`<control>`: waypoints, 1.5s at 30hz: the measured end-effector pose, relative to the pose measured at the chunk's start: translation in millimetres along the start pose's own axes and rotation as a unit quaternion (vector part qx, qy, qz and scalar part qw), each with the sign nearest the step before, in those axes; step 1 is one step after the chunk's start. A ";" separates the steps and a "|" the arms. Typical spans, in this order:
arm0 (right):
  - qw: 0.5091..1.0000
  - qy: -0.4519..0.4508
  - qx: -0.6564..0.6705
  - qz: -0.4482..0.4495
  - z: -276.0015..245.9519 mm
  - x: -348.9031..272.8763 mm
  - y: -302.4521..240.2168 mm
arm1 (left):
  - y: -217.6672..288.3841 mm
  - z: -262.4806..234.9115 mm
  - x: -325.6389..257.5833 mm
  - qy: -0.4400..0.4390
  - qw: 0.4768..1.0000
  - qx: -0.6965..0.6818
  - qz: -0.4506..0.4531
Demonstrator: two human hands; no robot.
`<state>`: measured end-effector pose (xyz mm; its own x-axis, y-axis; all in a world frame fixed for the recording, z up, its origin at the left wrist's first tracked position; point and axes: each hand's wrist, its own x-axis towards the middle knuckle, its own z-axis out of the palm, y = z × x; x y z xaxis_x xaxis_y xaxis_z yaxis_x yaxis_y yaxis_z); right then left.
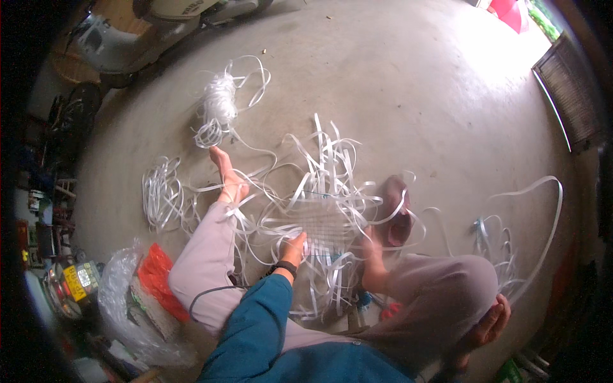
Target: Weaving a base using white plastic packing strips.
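Between my bare feet lies a partly woven panel (322, 223) of flat white plastic straps, with long loose ends spreading on all sides. Thin dark-green lines cross it near its far and near edges. My left hand (293, 249) is closed at the panel's left edge, on the white straps there; its fingertips are partly hidden. Out beside my right knee, my right hand (491, 323) is raised with fingers bent close together. A long white strap (559, 204) arcs through the air and comes down to its fingertips.
A white strap bundle (218, 102) and a looser coil (163, 195) lie left. A dark red shoe (397, 214) stands by my right foot. Clear plastic wrap (121, 300) and a red bag (159, 281) lie lower left. A scooter (121, 41) stands far left.
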<state>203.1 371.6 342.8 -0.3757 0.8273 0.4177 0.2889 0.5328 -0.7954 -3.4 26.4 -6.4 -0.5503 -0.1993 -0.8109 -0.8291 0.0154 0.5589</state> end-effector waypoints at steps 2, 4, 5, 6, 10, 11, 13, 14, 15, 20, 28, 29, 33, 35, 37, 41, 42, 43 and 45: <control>0.997 -0.022 0.065 0.030 9.8 -0.5 -10.4 | -20.6 -46.2 30.0 0.070 0.969 0.227 0.070; 0.999 -0.017 0.047 0.007 3.0 5.0 3.4 | -17.4 -23.6 21.5 0.034 0.976 0.208 0.059; 0.999 -0.019 0.037 -0.010 -1.8 6.8 8.5 | -12.2 -14.1 14.7 0.009 0.981 0.190 0.047; 0.999 -0.021 0.044 -0.011 0.3 8.5 4.6 | -9.6 -21.7 12.0 0.014 0.981 0.187 0.050; 0.996 -0.077 0.040 -0.003 7.9 28.2 -2.8 | 1.2 -30.6 -4.4 0.003 0.948 0.271 0.166; 0.995 -0.101 0.020 0.004 7.4 34.8 0.9 | 7.5 -29.0 -12.5 0.003 0.941 0.269 0.206; 0.985 -0.160 0.067 0.022 15.2 47.5 4.8 | 16.9 -48.2 -20.2 0.089 0.885 0.407 0.209; 0.976 -0.199 0.084 0.043 13.0 54.5 8.8 | 28.3 -36.2 -37.4 0.072 0.880 0.414 0.222; 0.977 -0.192 0.083 0.035 12.8 59.8 2.1 | 36.3 -32.2 -46.8 0.061 0.875 0.418 0.236; 0.884 -0.297 0.297 0.206 10.9 73.7 25.1 | 82.9 -18.6 -89.0 -0.011 0.819 0.516 0.251; 0.906 -0.302 0.221 0.196 -54.0 31.7 55.2 | 86.8 -37.5 -122.3 -0.111 0.954 0.080 0.267; 0.912 -0.294 0.212 0.190 -63.8 29.9 58.1 | 87.9 -34.3 -125.3 -0.117 0.953 0.079 0.269; 0.924 -0.285 0.188 0.172 -83.2 24.4 59.3 | 72.9 -39.0 -99.4 -0.016 0.929 0.144 0.341; 0.928 -0.281 0.178 0.166 -92.4 23.1 61.0 | 66.5 -41.3 -87.7 0.019 0.919 0.150 0.364; 0.932 -0.276 0.167 0.163 -100.5 21.8 63.2 | 65.6 -41.4 -84.3 0.008 0.924 0.134 0.357; 0.939 -0.265 0.151 0.160 -113.6 20.6 69.7 | 69.8 -33.1 -103.9 0.011 0.918 0.173 0.355; 0.941 -0.261 0.149 0.158 -114.2 16.8 69.3 | 70.8 -34.3 -110.2 0.000 0.902 0.239 0.361; 0.940 -0.263 0.149 0.159 -109.6 19.6 69.7 | 73.5 -34.6 -118.9 -0.011 0.881 0.303 0.364; 0.939 -0.269 0.150 0.155 -105.1 18.9 67.5 | 66.1 -34.0 -123.6 -0.013 0.868 0.328 0.373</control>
<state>308.0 441.9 343.2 -0.7281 0.6815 -0.0730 0.2270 0.1392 -0.9639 13.2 18.7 136.7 -0.9531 0.1269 -0.2748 -0.1155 0.6868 0.7176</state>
